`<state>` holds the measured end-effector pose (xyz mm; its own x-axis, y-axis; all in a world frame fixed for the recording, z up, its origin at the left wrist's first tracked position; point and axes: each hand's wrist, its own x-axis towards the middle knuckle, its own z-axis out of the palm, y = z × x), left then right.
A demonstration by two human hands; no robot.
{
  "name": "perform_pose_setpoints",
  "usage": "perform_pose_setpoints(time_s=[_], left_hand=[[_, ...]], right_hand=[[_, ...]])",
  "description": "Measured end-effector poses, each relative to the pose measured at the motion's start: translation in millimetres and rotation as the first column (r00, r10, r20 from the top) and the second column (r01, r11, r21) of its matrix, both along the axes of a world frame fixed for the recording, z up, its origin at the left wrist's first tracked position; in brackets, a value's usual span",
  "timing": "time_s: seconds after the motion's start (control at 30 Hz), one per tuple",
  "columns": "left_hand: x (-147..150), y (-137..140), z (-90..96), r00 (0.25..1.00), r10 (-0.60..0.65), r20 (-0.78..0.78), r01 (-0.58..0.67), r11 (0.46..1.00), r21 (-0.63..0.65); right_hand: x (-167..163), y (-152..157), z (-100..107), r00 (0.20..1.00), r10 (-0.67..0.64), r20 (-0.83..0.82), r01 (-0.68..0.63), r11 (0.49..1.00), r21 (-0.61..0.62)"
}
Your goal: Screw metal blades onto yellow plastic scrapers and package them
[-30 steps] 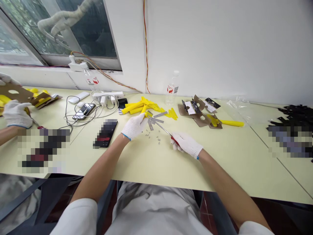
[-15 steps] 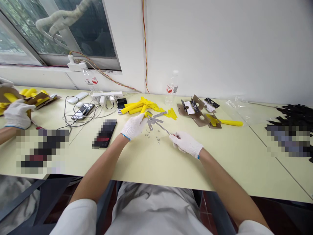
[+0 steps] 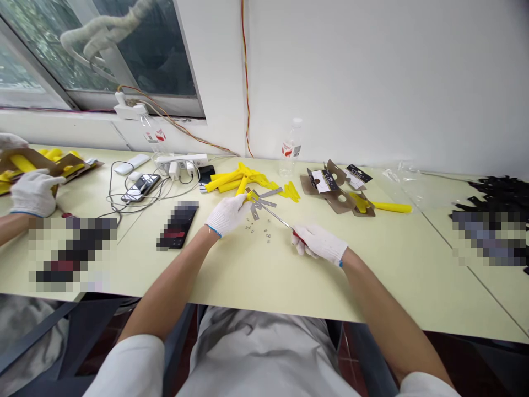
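My left hand (image 3: 228, 215), in a white knit glove, is closed around a yellow plastic scraper handle (image 3: 250, 195). A screwdriver (image 3: 276, 215) with a red grip is in my gloved right hand (image 3: 320, 242). Its long metal shaft points left, and the tip meets the head of the handle; I cannot make out a screw there. Flat metal blades (image 3: 270, 193) lie fanned out just beyond my left hand. Several small screws (image 3: 268, 236) are scattered on the table between my hands. Behind them are more yellow handles (image 3: 225, 183) and thin yellow pieces (image 3: 291, 191).
Opened cardboard packaging (image 3: 336, 201) with a yellow handle (image 3: 392, 207) lies at the right. A plastic bottle (image 3: 291, 149) stands by the wall. Phones (image 3: 178, 226), cables and a power strip (image 3: 182, 160) are to the left. A co-worker's gloved hand (image 3: 33, 193) is at far left. Black parts (image 3: 500, 193) are piled at far right.
My right hand has shifted slightly right and turned on the screwdriver's grip, showing more red. My left hand stays nearly in place, with the yellow handle a little tilted. The co-worker's hand moved slightly.
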<state>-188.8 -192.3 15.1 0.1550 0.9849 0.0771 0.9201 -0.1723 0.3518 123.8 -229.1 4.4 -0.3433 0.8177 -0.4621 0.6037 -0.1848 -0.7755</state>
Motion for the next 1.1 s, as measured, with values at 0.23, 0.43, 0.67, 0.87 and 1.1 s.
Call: perform_pose_setpoints(time_s=[0.23,0.43,0.67,0.87,1.1], left_hand=[[2.7,-3.8,5.9,0.997,0.057,0.057,-0.054,0.998,-0.043],[4.9,-9.3,6.9,0.97,0.06,0.238,-0.036,0.994,-0.107],[0.9,-12.2,0.5,0.952,0.088,0.292,-0.05,0.989,-0.137],[-2.1,-14.3,2.5,0.937,0.095,0.337,-0.036,0.983,-0.179],[-1.7,-12.5,11.0,0.918,0.1,0.384,0.006,0.964,-0.267]], right_hand=[[4.5,4.9,-2.0,0.991,-0.054,0.12,0.035,0.987,0.155],[7.2,3.5,2.7,0.993,0.015,0.113,-0.043,0.967,0.25],[4.0,2.5,8.8,0.971,-0.165,0.175,0.074,0.896,0.438],[4.1,1.1,12.5,0.975,-0.161,0.154,0.083,0.904,0.42],[14.9,6.3,22.0,0.946,-0.228,0.23,0.123,0.91,0.397]])
